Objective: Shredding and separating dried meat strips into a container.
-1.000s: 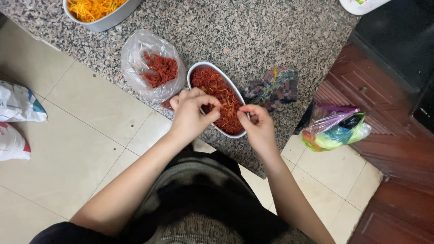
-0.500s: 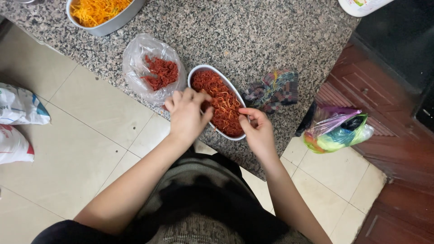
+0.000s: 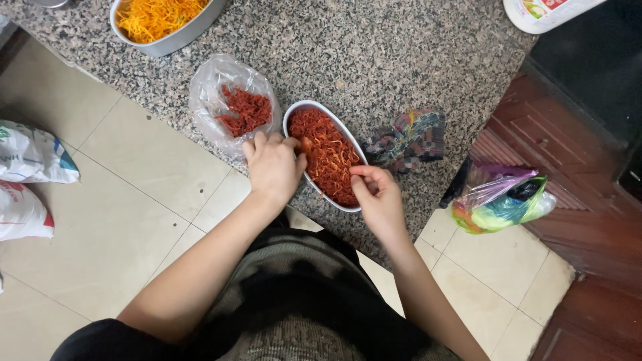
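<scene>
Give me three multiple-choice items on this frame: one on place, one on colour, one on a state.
1. Where does the clear plastic bag lie relative to the oval tray of red shreds?
A. At the tray's side nearer the floor tiles
B. Inside the tray
C. Hanging off the wooden cabinet

2. What colour are the shreds in the metal bowl at the top?
A. Green
B. Yellow-orange
C. White

3. What are the hands doing?
A. Both are off the counter
B. Both grip the patterned cloth
C. The left hand and right hand both touch the tray or its shreds

Answers:
1 A: the bag lies on the counter beside the tray.
2 B: the bowl's shreds are yellow-orange.
3 C: both hands' fingers meet the tray.
</scene>
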